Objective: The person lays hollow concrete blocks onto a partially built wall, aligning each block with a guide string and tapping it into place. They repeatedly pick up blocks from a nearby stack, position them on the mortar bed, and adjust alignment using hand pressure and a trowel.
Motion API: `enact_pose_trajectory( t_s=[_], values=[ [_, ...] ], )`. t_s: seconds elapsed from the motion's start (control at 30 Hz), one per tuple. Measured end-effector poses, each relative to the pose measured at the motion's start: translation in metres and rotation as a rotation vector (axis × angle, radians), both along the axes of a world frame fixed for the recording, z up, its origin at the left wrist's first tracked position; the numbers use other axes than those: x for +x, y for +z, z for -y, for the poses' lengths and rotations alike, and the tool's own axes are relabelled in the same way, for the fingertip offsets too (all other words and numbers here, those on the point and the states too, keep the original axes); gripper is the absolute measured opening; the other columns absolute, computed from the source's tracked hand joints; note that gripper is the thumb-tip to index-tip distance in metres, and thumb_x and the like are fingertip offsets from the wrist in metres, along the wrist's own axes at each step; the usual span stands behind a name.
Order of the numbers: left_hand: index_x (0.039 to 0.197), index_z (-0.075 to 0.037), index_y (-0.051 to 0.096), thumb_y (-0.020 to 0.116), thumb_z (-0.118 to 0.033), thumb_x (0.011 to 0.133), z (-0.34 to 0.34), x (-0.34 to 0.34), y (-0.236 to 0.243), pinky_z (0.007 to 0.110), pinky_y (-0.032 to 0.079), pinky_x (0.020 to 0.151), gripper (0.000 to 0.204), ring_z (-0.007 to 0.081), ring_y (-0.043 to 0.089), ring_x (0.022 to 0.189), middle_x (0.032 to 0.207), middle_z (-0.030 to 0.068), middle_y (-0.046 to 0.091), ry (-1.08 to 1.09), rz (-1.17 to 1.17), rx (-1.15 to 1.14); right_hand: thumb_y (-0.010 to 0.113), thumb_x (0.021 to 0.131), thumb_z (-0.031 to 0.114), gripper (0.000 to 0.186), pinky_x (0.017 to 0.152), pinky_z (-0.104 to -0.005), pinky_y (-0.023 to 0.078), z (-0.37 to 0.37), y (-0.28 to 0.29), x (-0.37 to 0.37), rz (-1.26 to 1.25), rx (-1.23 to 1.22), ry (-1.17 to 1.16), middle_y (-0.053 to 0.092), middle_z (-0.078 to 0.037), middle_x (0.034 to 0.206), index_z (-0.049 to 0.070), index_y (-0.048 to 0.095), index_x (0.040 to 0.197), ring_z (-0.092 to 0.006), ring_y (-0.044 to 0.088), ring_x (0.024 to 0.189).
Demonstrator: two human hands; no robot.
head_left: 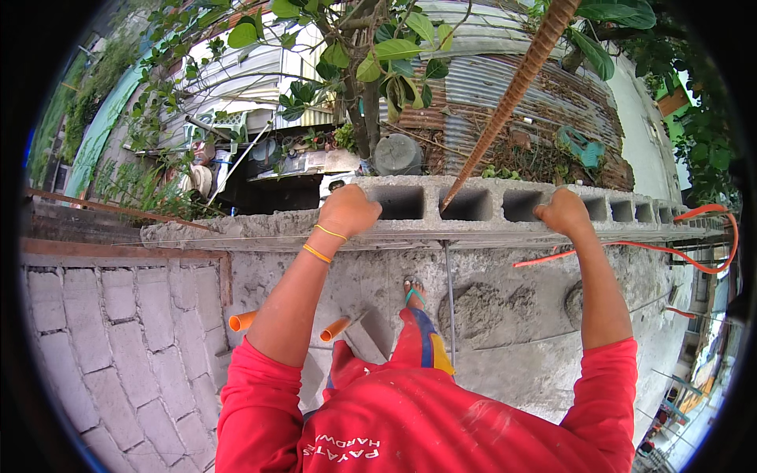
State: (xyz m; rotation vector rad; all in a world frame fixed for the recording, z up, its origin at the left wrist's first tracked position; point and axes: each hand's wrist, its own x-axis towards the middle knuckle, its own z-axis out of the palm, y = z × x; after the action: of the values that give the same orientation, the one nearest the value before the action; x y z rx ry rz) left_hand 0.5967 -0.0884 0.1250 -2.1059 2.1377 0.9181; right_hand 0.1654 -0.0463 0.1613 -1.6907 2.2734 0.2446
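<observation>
A grey concrete hollow block [481, 226] lies on top of the wall in front of me, its open cells facing up. My left hand [349, 210] is closed round its left end, with two yellow bands on the wrist. At the right end, my right hand [563, 212] is closed on the block's edge, the thumb by a cell. A rusty ribbed steel bar [509, 94] rises at a slant from one of the cells between my hands. More hollow blocks [623, 210] continue the row to the right.
A string line [276, 238] runs along the mortared wall to the left. Orange hose [714, 270] loops at the right. Below are orange pipes [334, 329], a thin upright rod [450, 299] and mortar heaps [481, 311]. Rusty roofing sheets [505, 87] and a tree [363, 114] stand beyond.
</observation>
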Motion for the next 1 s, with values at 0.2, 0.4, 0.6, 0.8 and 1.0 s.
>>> enact_pose_trajectory(
  t_s=[0.2,0.4,0.6,0.8,1.0],
  values=[
    [0.097,0.009,0.075,0.068,-0.032,0.083,0.003,-0.001,0.002,0.050,0.058,0.095,0.043,0.0479,0.072,0.103,0.104,0.0345,0.073,0.006,0.039,0.028,0.077,0.082,0.039,0.050,0.096,-0.0487,0.057,0.008,0.007,0.009,-0.059,0.123,-0.020,0.074,-0.031,0.109,-0.008,0.077,0.099,-0.0438,0.072,0.107],
    [0.093,0.013,0.072,0.070,-0.038,0.085,-0.003,0.001,-0.001,0.050,0.058,0.091,0.052,0.0492,0.072,0.099,0.098,0.0359,0.072,-0.017,0.030,-0.019,0.078,0.084,0.040,0.050,0.096,-0.0484,0.057,0.007,0.006,0.011,-0.075,0.129,-0.039,0.074,-0.030,0.109,-0.008,0.077,0.098,-0.0432,0.072,0.106],
    [0.092,0.012,0.073,0.073,-0.047,0.086,-0.001,-0.001,0.013,0.050,0.059,0.089,0.060,0.0490,0.072,0.098,0.098,0.0354,0.072,-0.037,0.042,0.000,0.079,0.085,0.044,0.055,0.096,-0.0486,0.058,0.008,0.008,0.014,-0.079,0.151,0.007,0.074,-0.030,0.109,-0.008,0.077,0.100,-0.0428,0.072,0.108],
    [0.089,0.004,0.071,0.072,-0.036,0.097,-0.057,0.020,0.040,0.047,0.057,0.073,0.040,0.0391,0.074,0.078,0.082,0.0234,0.072,0.032,-0.284,-0.420,0.079,0.085,0.053,0.066,0.096,-0.0498,0.056,0.009,0.034,0.000,0.011,0.189,-0.037,0.073,-0.033,0.109,-0.011,0.074,0.099,-0.0458,0.071,0.107],
    [0.102,0.000,0.072,0.064,-0.006,0.099,-0.122,0.050,-0.006,0.038,0.055,0.078,0.011,0.0244,0.072,0.083,0.092,0.0121,0.075,0.215,-0.483,-0.397,0.081,0.084,0.047,0.062,0.095,-0.0497,0.057,0.005,0.020,0.015,-0.008,0.153,-0.023,0.072,-0.034,0.106,-0.013,0.074,0.096,-0.0467,0.071,0.106]
  ],
)
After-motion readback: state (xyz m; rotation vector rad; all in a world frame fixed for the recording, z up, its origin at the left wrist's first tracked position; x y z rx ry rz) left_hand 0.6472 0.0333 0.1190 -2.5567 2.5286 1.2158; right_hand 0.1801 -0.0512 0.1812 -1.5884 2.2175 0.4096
